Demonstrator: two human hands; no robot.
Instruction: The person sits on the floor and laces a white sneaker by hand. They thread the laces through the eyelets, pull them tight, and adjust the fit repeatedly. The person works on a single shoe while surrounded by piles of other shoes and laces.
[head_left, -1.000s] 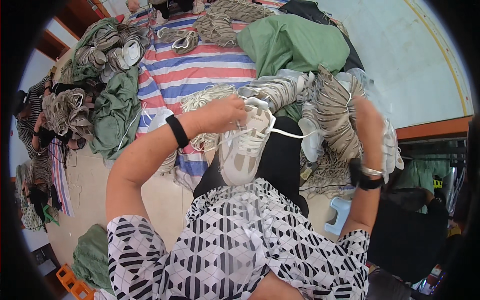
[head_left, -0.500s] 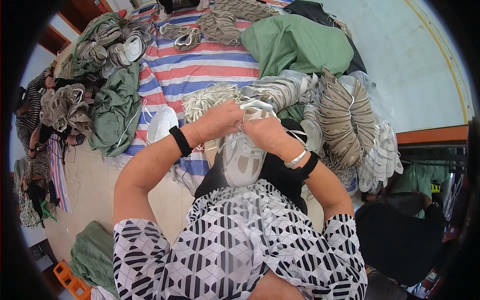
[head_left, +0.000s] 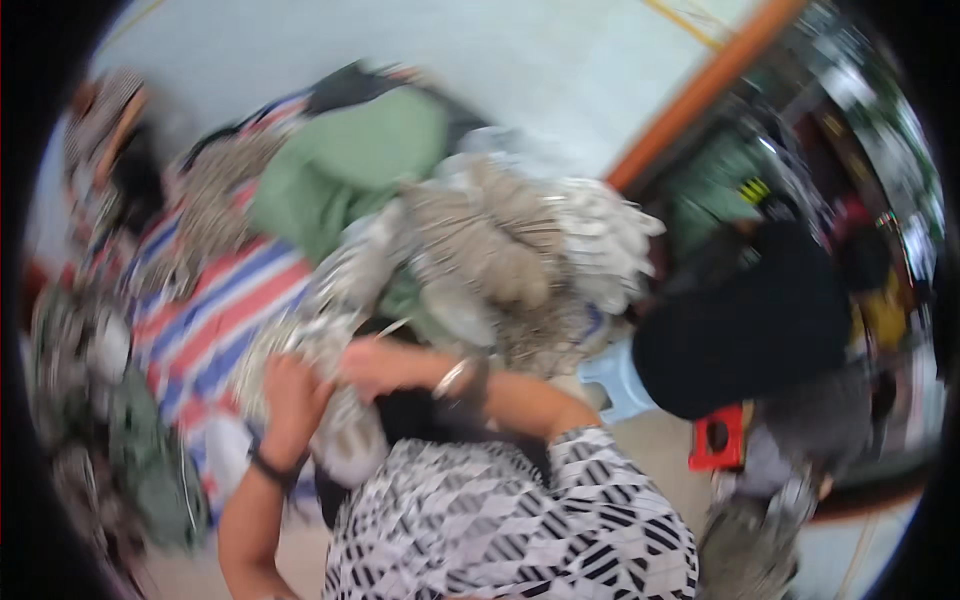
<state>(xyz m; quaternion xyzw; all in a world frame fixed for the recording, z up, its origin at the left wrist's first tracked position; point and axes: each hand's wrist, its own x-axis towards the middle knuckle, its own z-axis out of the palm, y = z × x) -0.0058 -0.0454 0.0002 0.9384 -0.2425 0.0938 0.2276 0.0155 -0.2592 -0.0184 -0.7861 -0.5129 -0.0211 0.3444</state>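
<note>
Motion blur softens the whole picture. A pale grey and beige shoe upper (head_left: pixel 350 445) rests against my lap, toe toward me. Above it my left hand (head_left: pixel 292 395) is closed at the shoe's opening, fingertips pinched together. My right hand (head_left: pixel 372 366) is closed close beside it, a thin white shoelace (head_left: pixel 392 330) sticking out just past the fingers. The exact fingertip grip is smeared. Just beyond my hands lies a heap of cream shoelaces (head_left: pixel 262 345).
Beige shoe uppers (head_left: pixel 480 235) and white ones (head_left: pixel 605 235) are piled ahead, near a green sack (head_left: pixel 345 160). A striped sheet (head_left: pixel 225 310) covers the floor. Rightward are a black-clad person (head_left: pixel 740 330), a pale blue stool (head_left: pixel 618 385) and a red stool (head_left: pixel 718 440).
The view has swung to the right, so the piles, sheet and my hands appear further left. My hands are still together at the shoe upper. The blue and red stools have come into view.
</note>
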